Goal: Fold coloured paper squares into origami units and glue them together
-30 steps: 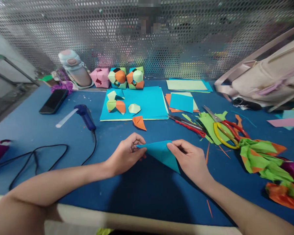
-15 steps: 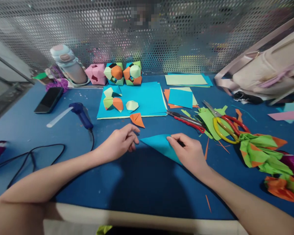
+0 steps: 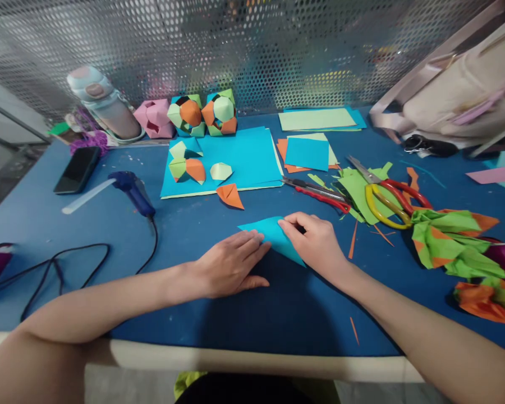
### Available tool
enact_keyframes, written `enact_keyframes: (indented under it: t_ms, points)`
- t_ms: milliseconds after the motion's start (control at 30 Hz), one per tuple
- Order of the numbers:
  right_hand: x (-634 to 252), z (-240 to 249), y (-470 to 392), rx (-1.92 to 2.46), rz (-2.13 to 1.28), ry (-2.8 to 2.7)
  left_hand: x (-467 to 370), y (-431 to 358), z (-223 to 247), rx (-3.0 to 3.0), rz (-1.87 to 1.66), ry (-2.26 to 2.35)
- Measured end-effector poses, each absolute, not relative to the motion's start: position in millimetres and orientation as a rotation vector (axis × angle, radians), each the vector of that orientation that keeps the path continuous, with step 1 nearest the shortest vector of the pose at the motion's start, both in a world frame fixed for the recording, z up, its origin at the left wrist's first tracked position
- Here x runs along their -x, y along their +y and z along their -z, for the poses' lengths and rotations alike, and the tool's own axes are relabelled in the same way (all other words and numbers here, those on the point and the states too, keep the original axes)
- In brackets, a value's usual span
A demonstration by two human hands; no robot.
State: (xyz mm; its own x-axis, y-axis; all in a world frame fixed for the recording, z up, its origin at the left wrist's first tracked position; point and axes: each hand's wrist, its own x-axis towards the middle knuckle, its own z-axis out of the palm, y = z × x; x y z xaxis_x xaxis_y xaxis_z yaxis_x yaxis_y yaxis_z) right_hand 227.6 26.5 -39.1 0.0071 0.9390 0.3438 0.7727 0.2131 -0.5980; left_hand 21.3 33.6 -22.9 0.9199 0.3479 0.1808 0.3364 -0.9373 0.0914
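A blue sheet of paper (image 3: 278, 235), folded to a triangle, lies on the blue table between my hands. My left hand (image 3: 238, 261) rests on its left part, fingers stretched out flat and thumb apart. The fingertips of my right hand (image 3: 313, 238) pinch the paper at its upper right edge. Just beyond the triangle lies an orange folded paper piece (image 3: 230, 196). A pale green folded piece (image 3: 221, 172) and a joined cluster of folded pieces (image 3: 187, 168) sit on a stack of blue paper (image 3: 248, 157).
Three folded paper balls (image 3: 189, 115) and a bottle (image 3: 107, 104) line the back. A glue gun (image 3: 132, 191) with its cord lies left, by a phone (image 3: 78, 170). At right are a red-handled cutter (image 3: 317, 193), scissors (image 3: 387, 196), crumpled paper (image 3: 446, 241) and a bag (image 3: 463, 95).
My left hand has moved right and flattened onto the paper's left part. My right hand keeps its pinch on the edge. The whole view has shifted slightly.
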Motion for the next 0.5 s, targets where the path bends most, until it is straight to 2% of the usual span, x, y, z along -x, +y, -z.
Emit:
enact_keyframes:
  t_ms: [500]
  points:
    - [-231.4, 36.2, 29.7, 1.587, -0.428, -1.846, -50.1, 18.4, 2.3, -3.098, 0.088, 0.735]
